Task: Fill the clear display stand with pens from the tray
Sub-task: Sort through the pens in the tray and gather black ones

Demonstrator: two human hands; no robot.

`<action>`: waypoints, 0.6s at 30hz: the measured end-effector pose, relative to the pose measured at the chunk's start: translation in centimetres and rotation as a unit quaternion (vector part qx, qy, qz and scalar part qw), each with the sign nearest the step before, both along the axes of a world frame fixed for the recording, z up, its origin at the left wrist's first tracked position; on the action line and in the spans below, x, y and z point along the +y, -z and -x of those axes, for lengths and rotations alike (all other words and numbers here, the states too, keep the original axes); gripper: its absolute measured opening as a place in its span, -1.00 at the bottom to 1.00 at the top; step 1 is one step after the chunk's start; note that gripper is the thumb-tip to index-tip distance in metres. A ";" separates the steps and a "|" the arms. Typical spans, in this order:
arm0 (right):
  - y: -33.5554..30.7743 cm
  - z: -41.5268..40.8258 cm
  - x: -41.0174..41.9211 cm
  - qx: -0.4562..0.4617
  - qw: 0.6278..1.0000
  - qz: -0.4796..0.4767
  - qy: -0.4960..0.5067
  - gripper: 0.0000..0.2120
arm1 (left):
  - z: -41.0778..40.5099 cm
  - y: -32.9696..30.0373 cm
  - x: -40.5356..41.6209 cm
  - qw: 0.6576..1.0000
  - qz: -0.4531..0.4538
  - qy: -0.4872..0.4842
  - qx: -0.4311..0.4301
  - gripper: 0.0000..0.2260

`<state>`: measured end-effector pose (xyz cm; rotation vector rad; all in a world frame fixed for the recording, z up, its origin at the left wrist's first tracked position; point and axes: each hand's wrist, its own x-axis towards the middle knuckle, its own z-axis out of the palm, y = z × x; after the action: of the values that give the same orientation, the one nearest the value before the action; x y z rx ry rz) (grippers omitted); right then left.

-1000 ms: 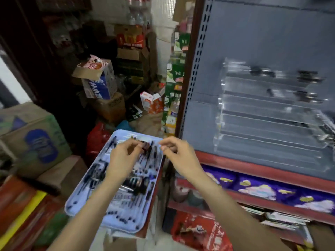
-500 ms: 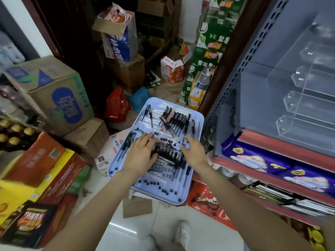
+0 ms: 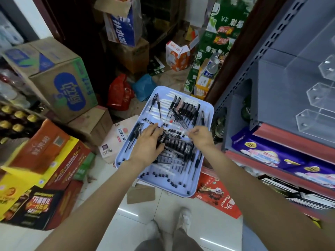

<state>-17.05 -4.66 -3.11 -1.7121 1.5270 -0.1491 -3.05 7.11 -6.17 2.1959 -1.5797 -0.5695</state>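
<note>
The right hand (image 3: 200,139) has its fingertips drawn together, pinching what looks like 1 clear-barrelled pen (image 3: 178,128) that slants away toward 10 o'clock; blur keeps me from being sure how many it holds. The left hand (image 3: 147,142) lies flatter, fingers loosely spread and pressed down onto the dark heap of pens (image 3: 174,144) at the middle of the blue tray (image 3: 198,180); whether any finger curls round a pen I cannot tell.

1 second ago both hands were raised above the tray, fingertips nearly meeting, with the stand in full view. Half a second ago they had dropped onto the pile, both fairly flat. Now the right has closed into a pinch while the left has barely shifted. My reading is that this is a fresh pick in progress, not a delivery: 1 hand steadies the heap and the other teases a pen free.

Outward from the hands, more pens lie in rows toward the tray's far edge at 12 o'clock and scattered along the near edge at 6 o'clock. The clear display stand (image 3: 319,98) sits on the grey shelf at 2 o'clock from the tray, well apart; the tiers in view look empty, so most of the filling appears to remain. Cardboard boxes (image 3: 59,84) crowd the floor from 9 to 12 o'clock.
</note>
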 end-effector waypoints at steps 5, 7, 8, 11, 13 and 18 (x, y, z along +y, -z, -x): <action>-0.1 1.0 0.0 -0.086 0.995 -0.026 0.041 -0.80 | 0.3 0.5 0.3 0.999 0.037 -0.019 0.033 -0.49; -0.7 1.4 0.5 -0.119 0.991 -0.046 0.041 -0.81 | 0.5 0.1 0.1 0.997 0.047 -0.036 0.056 -0.53; -1.1 1.6 0.7 -0.136 0.988 -0.053 0.040 -0.83 | 0.7 -0.3 -0.1 0.994 0.057 -0.049 0.074 -0.56; -2.7 2.3 1.7 -0.201 0.975 -0.080 0.044 -0.86 | 1.7 -2.6 -1.5 0.980 0.098 -0.083 0.153 -0.67; -3.9 2.7 2.2 -0.231 0.969 -0.085 0.029 -0.85 | 2.7 -5.1 -2.8 0.960 0.111 -0.082 0.244 -0.74; -8.0 4.6 1.7 -0.291 0.956 -0.027 0.012 -0.83 | 5.8 -10.4 -6.2 0.905 0.159 -0.072 0.388 -0.79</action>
<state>-21.66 -2.99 4.91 -1.4327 1.0972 -0.5682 -8.80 0.95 4.28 1.5261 -0.9823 -0.9165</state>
